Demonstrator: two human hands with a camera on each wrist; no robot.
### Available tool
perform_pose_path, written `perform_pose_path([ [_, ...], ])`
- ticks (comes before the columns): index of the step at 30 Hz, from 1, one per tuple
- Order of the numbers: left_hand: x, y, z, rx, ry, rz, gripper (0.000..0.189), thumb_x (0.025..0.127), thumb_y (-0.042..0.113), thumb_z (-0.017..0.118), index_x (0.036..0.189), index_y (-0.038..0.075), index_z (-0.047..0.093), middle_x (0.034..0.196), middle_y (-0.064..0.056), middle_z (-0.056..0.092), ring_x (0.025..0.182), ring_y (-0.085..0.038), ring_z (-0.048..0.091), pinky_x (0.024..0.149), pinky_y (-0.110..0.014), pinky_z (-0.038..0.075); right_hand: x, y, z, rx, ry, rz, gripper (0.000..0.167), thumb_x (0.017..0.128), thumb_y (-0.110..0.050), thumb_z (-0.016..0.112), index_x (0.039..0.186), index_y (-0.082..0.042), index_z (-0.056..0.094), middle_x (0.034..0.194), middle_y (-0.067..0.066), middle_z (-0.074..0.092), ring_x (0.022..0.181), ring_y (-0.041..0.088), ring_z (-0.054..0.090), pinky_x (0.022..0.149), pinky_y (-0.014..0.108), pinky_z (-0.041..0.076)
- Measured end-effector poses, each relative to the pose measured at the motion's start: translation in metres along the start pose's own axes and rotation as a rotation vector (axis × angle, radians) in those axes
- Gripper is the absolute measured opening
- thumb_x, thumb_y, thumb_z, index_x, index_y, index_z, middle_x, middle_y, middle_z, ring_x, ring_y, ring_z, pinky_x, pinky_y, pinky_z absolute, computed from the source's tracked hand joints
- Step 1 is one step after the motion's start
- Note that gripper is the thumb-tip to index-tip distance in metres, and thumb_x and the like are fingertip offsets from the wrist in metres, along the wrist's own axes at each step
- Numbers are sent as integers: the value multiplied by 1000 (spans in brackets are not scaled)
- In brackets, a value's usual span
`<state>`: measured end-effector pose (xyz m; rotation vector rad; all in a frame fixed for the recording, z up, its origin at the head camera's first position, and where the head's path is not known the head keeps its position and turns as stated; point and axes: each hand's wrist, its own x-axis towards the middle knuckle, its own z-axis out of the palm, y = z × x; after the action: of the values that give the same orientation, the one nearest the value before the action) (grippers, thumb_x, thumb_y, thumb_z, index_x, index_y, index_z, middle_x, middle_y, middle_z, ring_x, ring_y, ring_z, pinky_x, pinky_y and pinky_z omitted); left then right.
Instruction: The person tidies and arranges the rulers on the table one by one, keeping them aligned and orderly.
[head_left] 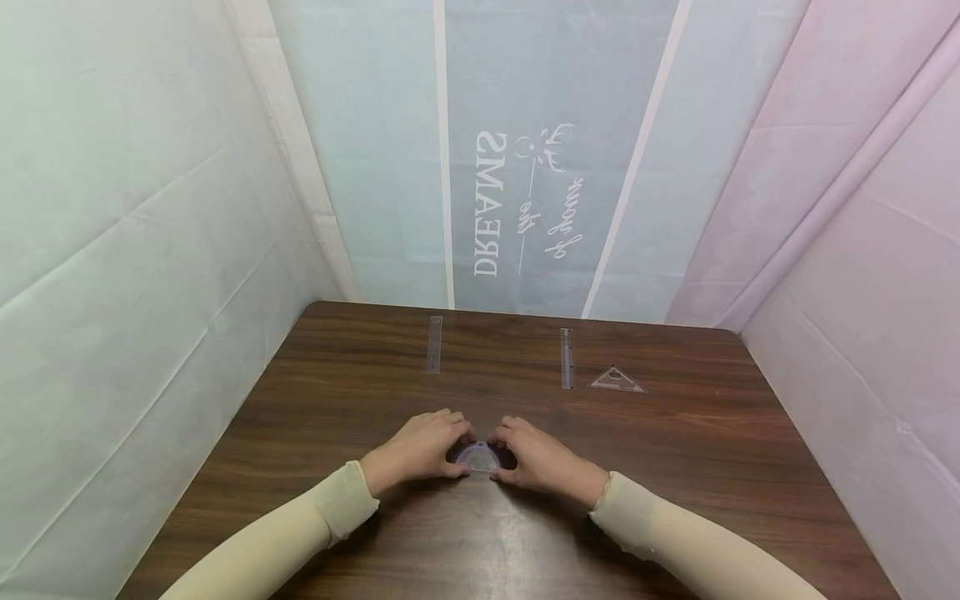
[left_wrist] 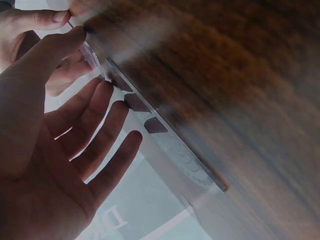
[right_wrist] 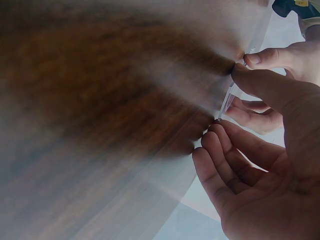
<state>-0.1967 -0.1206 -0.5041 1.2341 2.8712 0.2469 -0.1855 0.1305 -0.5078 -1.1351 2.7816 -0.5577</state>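
Observation:
A small clear protractor (head_left: 478,457) with a purple-tinted arc lies at the front middle of the table, its round side toward the back. My left hand (head_left: 425,446) holds its left end between thumb and fingertips. On the opposite end, my right hand (head_left: 542,457) grips it the same way. Both wrist views show the thin edge of the protractor (right_wrist: 227,100) between the two hands, low over the wood. In the left wrist view the outer fingers of the left hand (left_wrist: 65,135) spread away from it.
Behind the hands, a clear ruler (head_left: 434,344) lies at the back left of the brown wooden table (head_left: 690,475). A second clear ruler (head_left: 566,358) and a clear set square (head_left: 617,387) lie at the back right. Printed curtains (head_left: 390,167) hang around the table.

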Motion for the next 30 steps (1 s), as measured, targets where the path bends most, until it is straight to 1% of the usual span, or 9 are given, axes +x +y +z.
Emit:
perform_pose_path([
  [7,0,0,0,2,4,0,46,90,48,87,122,18,73,111,6,69,99,-12,63,87,-33,57,-1,-1,0,0,-10,8,44,92,-35,88,124,-9,74,103,-5,56,87,7,49,75,26,50],
  [17,-1,-1,3,-5,3,3,46,90,48,87,123,18,73,113,6,69,102,-12,63,88,-33,57,0,-1,2,0,-8,9,44,93,-35,88,125,-8,73,104,-3,58,88,7,50,76,27,50],
  [30,-3,0,2,-15,8,3,47,91,50,85,124,18,72,116,5,70,104,-14,64,89,-34,58,0,-1,2,-5,-17,10,44,93,-35,88,125,-8,73,104,-3,58,88,7,50,77,26,50],
])
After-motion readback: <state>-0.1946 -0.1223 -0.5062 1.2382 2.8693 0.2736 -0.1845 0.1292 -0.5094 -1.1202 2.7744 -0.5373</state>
